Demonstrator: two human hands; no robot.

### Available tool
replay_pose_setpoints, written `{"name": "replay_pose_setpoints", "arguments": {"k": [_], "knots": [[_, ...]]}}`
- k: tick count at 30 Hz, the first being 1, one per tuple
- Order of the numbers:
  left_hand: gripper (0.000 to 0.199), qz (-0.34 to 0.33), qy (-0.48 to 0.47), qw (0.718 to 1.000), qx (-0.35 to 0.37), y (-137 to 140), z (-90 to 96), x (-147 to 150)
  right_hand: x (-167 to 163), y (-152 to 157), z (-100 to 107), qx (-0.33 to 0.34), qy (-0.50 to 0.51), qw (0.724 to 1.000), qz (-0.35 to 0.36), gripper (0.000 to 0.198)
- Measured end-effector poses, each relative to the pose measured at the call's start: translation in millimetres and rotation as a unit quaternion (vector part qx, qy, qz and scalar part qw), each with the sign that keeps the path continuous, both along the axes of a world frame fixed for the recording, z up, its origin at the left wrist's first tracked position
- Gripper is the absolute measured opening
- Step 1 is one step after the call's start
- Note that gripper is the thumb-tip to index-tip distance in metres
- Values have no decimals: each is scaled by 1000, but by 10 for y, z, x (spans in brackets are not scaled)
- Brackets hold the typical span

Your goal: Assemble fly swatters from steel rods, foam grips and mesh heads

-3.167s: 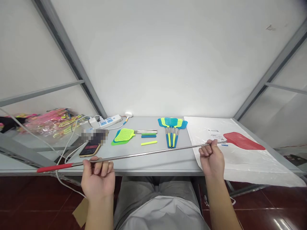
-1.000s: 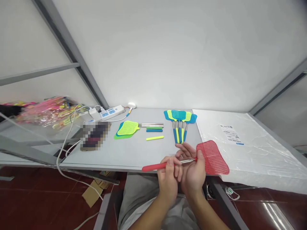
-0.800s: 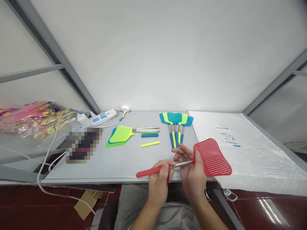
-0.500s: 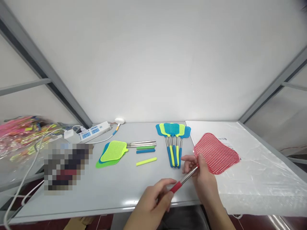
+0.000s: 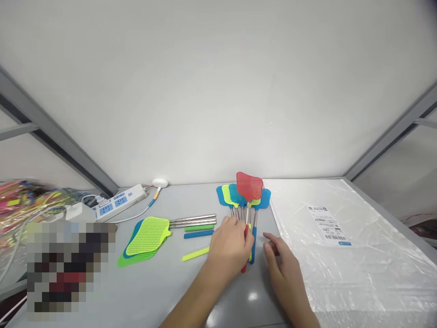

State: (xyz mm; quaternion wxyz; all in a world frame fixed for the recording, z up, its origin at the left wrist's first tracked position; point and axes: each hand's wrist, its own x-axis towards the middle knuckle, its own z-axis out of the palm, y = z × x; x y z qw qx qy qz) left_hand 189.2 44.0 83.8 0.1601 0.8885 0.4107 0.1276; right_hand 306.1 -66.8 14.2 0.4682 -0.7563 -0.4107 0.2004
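My left hand (image 5: pixel 231 241) is closed around the red handle of a red fly swatter (image 5: pixel 250 186), holding it over a fan of blue and yellow fly swatters (image 5: pixel 262 199) on the table. The red mesh head overlaps several of theirs, and my hand hides part of their handles. Just right of the fan, my right hand (image 5: pixel 283 264) holds nothing, fingers apart and curved. Left of my left hand lie a green handle (image 5: pixel 199 228), a blue handle (image 5: pixel 198 234) and a yellow handle (image 5: pixel 195 253). Beyond them is a stack of yellow, blue and green swatter heads (image 5: pixel 147 236) with metal rods (image 5: pixel 194 219).
A white plastic package (image 5: pixel 362 269) with a printed label covers the table's right side. On the left are a power strip (image 5: pixel 119 200), a white round device (image 5: pixel 160 182) with a cable, a pixelated patch and bagged colourful items (image 5: pixel 30 200). A wall stands behind.
The red fly swatter has moved left onto the fan of swatters, carried in my left hand. My right hand has let go of it. The view has shifted slightly.
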Motion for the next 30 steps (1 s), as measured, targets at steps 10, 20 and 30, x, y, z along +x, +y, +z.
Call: {"name": "replay_pose_setpoints", "arguments": {"k": [10,20,30], "knots": [[30,-19,67,996,46,309,-219,366,-26,95,-96,-22,-50,998,29,31],[25,-24,22,995,92,258,-283,312,-16,129,-105,-45,-46,997,53,31],[26,-73,-37,997,-14,195,-177,-35,-6,135,-68,-59,-59,994,68,33]]}}
